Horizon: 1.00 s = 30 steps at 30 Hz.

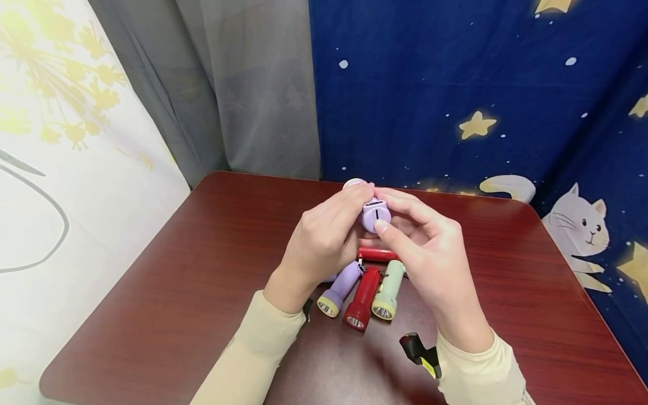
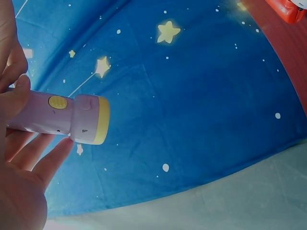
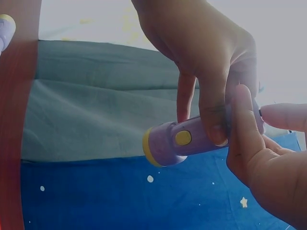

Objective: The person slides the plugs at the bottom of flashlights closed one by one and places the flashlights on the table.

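A light purple flashlight point(image 1: 376, 218) is raised above the table between both hands, its end with a dark slot facing the head camera. My left hand point(image 1: 324, 239) grips its body, as the right wrist view shows, with the yellow-rimmed head point(image 3: 152, 147) sticking out beyond the fingers. At the tail end, my right hand point(image 1: 437, 253) holds the flashlight with thumb and fingers, the thumb pressing by the slot. A yellow button point(image 2: 58, 102) shows on the body in the left wrist view. Fingers hide part of the tail.
Below the hands on the dark red table point(image 1: 202, 281) lie several flashlights: a purple one point(image 1: 344, 286), a red one point(image 1: 362, 301), a mint green one point(image 1: 388, 287) and another red one point(image 1: 377, 255) lying crosswise. Behind the table hang a grey curtain point(image 1: 268, 84) and a blue starry curtain point(image 1: 405, 84).
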{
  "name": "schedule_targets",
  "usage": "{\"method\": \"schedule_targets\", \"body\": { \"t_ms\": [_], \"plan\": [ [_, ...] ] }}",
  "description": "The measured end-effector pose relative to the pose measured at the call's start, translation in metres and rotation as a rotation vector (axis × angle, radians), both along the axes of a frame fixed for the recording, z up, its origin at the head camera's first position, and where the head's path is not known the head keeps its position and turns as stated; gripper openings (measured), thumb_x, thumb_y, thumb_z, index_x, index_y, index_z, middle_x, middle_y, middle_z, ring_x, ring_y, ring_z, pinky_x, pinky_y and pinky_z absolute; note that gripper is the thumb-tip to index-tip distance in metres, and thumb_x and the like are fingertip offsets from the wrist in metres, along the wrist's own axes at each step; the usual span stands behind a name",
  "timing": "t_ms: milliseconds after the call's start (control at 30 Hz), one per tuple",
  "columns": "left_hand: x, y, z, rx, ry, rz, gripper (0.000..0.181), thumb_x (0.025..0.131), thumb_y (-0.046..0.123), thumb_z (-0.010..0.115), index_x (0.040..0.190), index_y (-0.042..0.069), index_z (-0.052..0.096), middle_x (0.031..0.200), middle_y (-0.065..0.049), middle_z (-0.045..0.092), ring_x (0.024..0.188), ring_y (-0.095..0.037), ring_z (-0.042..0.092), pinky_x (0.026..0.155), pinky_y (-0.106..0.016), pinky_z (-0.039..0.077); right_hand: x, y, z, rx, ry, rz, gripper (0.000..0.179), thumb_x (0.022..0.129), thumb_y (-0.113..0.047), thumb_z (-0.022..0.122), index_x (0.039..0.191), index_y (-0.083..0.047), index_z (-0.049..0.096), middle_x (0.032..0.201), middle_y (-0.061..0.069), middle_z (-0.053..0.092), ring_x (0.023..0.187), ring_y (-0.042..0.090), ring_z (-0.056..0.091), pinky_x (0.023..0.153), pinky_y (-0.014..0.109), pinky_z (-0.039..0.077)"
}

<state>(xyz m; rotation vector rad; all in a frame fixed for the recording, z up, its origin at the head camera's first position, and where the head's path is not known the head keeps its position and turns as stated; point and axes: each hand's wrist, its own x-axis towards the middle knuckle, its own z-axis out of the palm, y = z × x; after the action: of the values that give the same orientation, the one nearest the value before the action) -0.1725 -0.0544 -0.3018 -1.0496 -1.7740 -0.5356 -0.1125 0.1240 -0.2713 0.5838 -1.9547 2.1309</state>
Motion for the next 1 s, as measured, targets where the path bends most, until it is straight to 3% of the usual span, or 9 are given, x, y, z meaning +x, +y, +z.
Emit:
{"method": "schedule_targets", "body": {
  "t_ms": [200,367,600,700,833,1000],
  "plan": [
    [-0.001,0.0,0.0,-0.004,-0.007,0.011,0.037,0.094,-0.002,0.066,0.131,-0.006,0.068,0.126,-0.02,0.077,0.121,-0.027,0.076,0.11,-0.037,0.057,-0.002,0.002,0.0,0.023,-0.024,-0.008,0.042,0.1,0.006,0.066,0.141,0.003,0.065,0.136,0.011,0.071,0.101,0.021,0.08,0.083,0.039,0.067],
    [-0.003,-0.002,0.0,-0.019,-0.022,0.058,0.034,0.095,0.002,0.065,0.128,-0.003,0.071,0.122,-0.016,0.079,0.115,-0.026,0.077,0.107,-0.037,0.06,-0.005,0.003,0.001,0.075,-0.06,-0.028,0.04,0.102,0.002,0.064,0.142,-0.002,0.065,0.131,0.013,0.073,0.09,0.02,0.081,0.084,0.035,0.067],
    [-0.005,-0.001,-0.004,-0.051,-0.081,0.141,0.029,0.097,0.014,0.071,0.123,0.001,0.072,0.118,-0.011,0.079,0.11,-0.024,0.077,0.1,-0.036,0.063,-0.013,-0.002,-0.004,0.301,0.009,-0.162,0.051,0.095,-0.001,0.077,0.144,-0.006,0.064,0.134,0.008,0.061,0.09,0.012,0.072,0.083,0.018,0.063],
    [-0.006,0.001,-0.005,-0.059,-0.117,0.153,0.03,0.097,0.016,0.074,0.123,0.002,0.071,0.118,-0.01,0.079,0.109,-0.023,0.076,0.102,-0.036,0.062,-0.015,-0.001,-0.006,0.362,0.034,-0.201,0.053,0.096,-0.001,0.075,0.147,-0.007,0.063,0.133,0.009,0.059,0.091,0.011,0.069,0.083,0.013,0.061],
    [-0.005,0.003,-0.006,-0.076,-0.243,0.089,0.039,0.095,0.017,0.078,0.129,0.001,0.069,0.125,-0.011,0.077,0.113,-0.024,0.074,0.107,-0.036,0.059,-0.018,0.004,-0.007,0.476,0.1,-0.269,0.051,0.099,-0.001,0.071,0.149,-0.007,0.062,0.135,0.01,0.06,0.088,0.014,0.061,0.075,0.008,0.052],
    [-0.004,0.002,-0.005,-0.053,-0.518,-0.064,0.046,0.097,0.013,0.077,0.138,-0.002,0.065,0.132,-0.015,0.074,0.114,-0.023,0.074,0.104,-0.035,0.061,-0.02,0.01,-0.009,0.549,0.136,-0.283,0.05,0.1,0.002,0.066,0.149,-0.008,0.062,0.138,0.01,0.062,0.09,0.019,0.056,0.072,0.01,0.047]
  ]
}}
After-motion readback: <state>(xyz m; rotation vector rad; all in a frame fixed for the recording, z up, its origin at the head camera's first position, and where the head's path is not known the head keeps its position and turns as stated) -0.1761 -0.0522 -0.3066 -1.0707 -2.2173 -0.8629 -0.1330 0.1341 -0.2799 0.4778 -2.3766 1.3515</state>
